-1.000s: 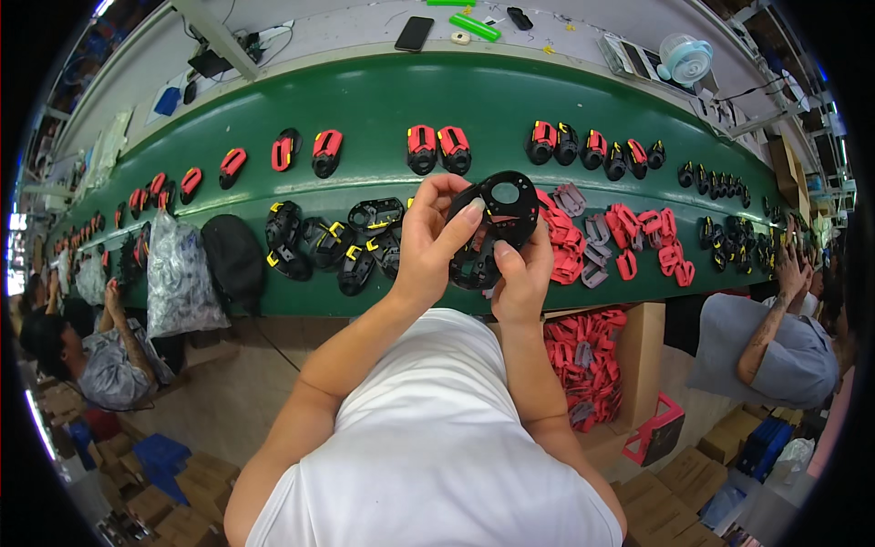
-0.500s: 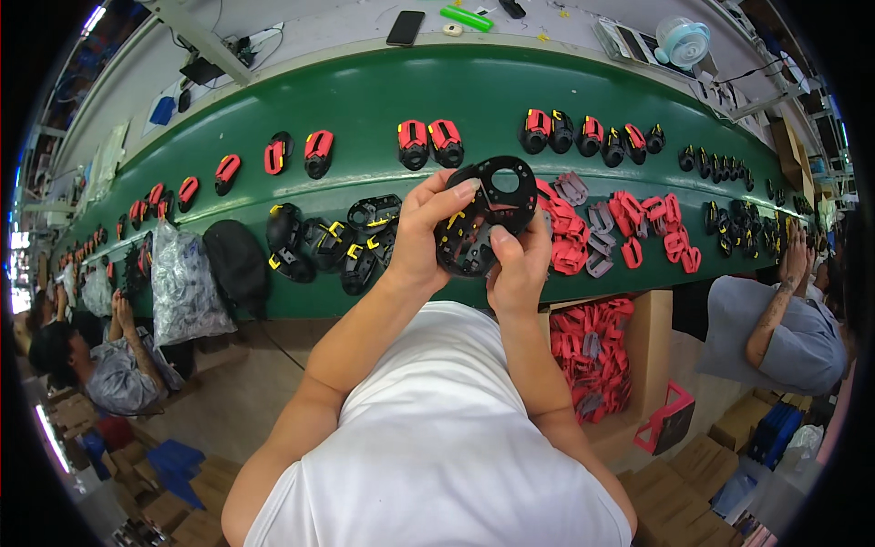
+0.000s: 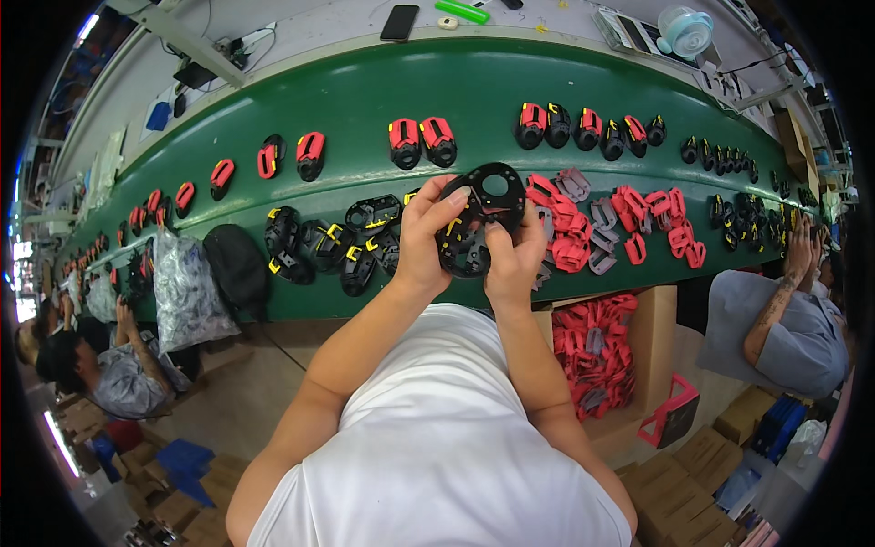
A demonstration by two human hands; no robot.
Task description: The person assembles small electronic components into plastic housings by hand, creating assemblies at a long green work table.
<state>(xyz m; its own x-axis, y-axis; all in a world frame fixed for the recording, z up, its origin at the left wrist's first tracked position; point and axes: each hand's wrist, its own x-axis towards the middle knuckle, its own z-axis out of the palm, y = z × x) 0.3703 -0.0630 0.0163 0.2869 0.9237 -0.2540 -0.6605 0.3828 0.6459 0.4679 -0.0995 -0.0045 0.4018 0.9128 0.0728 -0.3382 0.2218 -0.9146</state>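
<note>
While left fingers (image 3: 447,209) and right fingers (image 3: 499,242) clasp one black casing (image 3: 472,244) snugly, one phone (image 3: 399,23) lies beyond.

The black housing (image 3: 469,248) hides most fingertips of the left hand (image 3: 424,226) and right hand (image 3: 516,262) (their hold behind it cannot be told). The white shirt (image 3: 437,438) runs off the lower edge, a small dark object (image 3: 512,4) off the upper.

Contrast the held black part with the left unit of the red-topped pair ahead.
The black part is in the left hand and right hand; the red-topped unit rests on the bench. The black part shows a round hole; the red-topped unit, a narrow slot. Both include black.
</note>
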